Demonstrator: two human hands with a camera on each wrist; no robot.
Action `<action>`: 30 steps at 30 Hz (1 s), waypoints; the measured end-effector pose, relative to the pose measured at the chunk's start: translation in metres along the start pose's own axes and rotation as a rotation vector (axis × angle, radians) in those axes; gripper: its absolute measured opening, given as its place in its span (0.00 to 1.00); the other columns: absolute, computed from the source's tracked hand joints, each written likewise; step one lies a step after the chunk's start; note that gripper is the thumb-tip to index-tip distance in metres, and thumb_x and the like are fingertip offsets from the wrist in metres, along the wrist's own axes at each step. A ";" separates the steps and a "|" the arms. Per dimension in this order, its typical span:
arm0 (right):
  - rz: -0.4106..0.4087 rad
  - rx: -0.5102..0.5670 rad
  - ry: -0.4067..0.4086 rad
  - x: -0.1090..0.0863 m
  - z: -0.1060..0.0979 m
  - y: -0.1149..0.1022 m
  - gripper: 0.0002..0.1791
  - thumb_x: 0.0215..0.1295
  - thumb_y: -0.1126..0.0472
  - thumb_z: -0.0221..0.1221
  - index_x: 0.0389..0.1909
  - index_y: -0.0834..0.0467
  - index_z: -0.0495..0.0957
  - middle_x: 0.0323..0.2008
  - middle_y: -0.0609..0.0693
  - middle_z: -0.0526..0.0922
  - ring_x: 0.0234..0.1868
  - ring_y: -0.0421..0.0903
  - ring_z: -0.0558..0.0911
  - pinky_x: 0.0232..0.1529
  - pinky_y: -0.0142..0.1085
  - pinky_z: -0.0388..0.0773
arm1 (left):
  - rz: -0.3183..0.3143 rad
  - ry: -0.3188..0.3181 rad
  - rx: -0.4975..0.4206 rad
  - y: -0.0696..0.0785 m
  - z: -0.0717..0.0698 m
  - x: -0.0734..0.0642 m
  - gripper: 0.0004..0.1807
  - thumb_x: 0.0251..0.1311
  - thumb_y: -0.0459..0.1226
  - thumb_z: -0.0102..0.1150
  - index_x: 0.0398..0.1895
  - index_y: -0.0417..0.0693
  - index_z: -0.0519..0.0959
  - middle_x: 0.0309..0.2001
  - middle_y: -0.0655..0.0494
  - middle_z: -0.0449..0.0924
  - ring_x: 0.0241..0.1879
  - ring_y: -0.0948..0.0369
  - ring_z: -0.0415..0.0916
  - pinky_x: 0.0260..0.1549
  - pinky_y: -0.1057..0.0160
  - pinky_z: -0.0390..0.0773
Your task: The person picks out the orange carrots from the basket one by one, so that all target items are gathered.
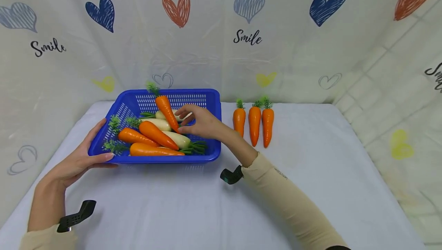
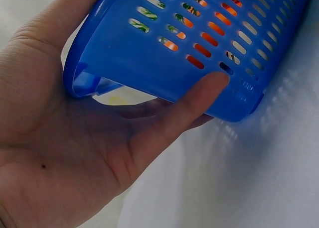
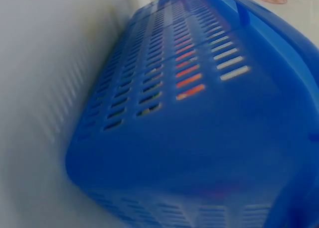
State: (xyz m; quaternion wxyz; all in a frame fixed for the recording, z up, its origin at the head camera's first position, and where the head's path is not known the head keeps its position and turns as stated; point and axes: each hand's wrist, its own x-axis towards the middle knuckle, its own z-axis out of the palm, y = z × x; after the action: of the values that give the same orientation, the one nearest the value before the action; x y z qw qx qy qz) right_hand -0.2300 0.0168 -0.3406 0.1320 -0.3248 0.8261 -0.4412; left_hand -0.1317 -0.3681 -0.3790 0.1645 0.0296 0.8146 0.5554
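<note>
A blue plastic basket [image 1: 193, 159] holds several orange carrots [image 1: 153, 134] with green tops and several white radishes [image 1: 177, 139]. My left hand [image 1: 81, 160] grips its near left corner; in the left wrist view one digit of the left hand [image 2: 99, 143] presses the slotted outer wall. Over the basket's right half, my right hand [image 1: 200, 122] has bent, parted fingers beside one slanting carrot [image 1: 166, 112]. The thumb lies at that carrot's tip; whether it touches cannot be told. This carrot's leafy top overlaps the back rim. In the right wrist view, the basket wall [image 3: 199, 138] hides the right hand.
Right of the basket, three carrots [image 1: 254, 126] lie side by side, tops toward the back; the right forearm partly covers the leftmost. A white cloth [image 1: 165, 211] covers the table. Behind it hangs a pale curtain [image 1: 207, 50] printed with hearts and words.
</note>
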 end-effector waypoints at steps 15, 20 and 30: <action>0.043 -0.003 -0.116 0.016 0.016 0.001 0.30 0.68 0.61 0.69 0.68 0.60 0.72 0.62 0.59 0.81 0.56 0.52 0.86 0.55 0.35 0.86 | -0.003 -0.001 -0.020 -0.001 0.001 0.001 0.57 0.71 0.38 0.60 0.80 0.89 0.29 0.80 0.38 0.34 0.54 0.61 0.78 0.48 0.51 0.90; 0.048 -0.016 -0.159 0.021 0.022 0.002 0.32 0.67 0.62 0.69 0.69 0.61 0.71 0.61 0.61 0.81 0.54 0.52 0.86 0.56 0.35 0.86 | -0.004 0.002 -0.014 0.000 0.002 0.002 0.57 0.71 0.38 0.60 0.80 0.90 0.29 0.81 0.38 0.34 0.55 0.61 0.77 0.49 0.49 0.89; 0.048 -0.041 -0.229 0.024 0.029 0.004 0.30 0.67 0.66 0.68 0.68 0.62 0.71 0.55 0.60 0.83 0.51 0.49 0.85 0.56 0.32 0.85 | -0.014 0.012 -0.001 0.001 0.002 0.001 0.56 0.72 0.39 0.60 0.79 0.91 0.29 0.81 0.36 0.34 0.54 0.60 0.77 0.49 0.48 0.89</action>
State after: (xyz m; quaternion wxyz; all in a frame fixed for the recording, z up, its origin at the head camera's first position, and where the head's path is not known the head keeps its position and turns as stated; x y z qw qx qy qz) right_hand -0.2350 -0.0157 -0.3583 0.2293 -0.3557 0.8221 -0.3809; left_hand -0.1322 -0.3655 -0.3794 0.1632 0.0204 0.8154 0.5550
